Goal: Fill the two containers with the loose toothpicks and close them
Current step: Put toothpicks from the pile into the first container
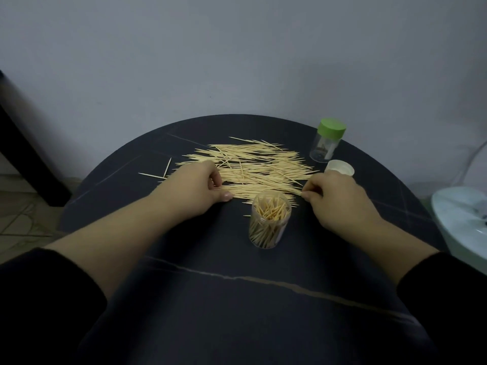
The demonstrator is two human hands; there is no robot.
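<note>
A wide pile of loose toothpicks [253, 167] lies across the middle of the dark round table [210, 272]. In front of it stands an open clear container [268, 222], its lid off, holding many upright toothpicks. A second clear container with a green lid [326, 140] stands closed at the back right. A white lid [340, 167] lies beside it. My left hand [200, 188] pinches the left end of a bunch in the pile's near row. My right hand [334, 196] pinches the same row's right end.
A few stray toothpicks [160, 172] lie apart at the pile's left. A pale round object [463, 222] sits off the table's right edge, with a thin cable behind it. Dark furniture [26, 154] stands at the left by the wall.
</note>
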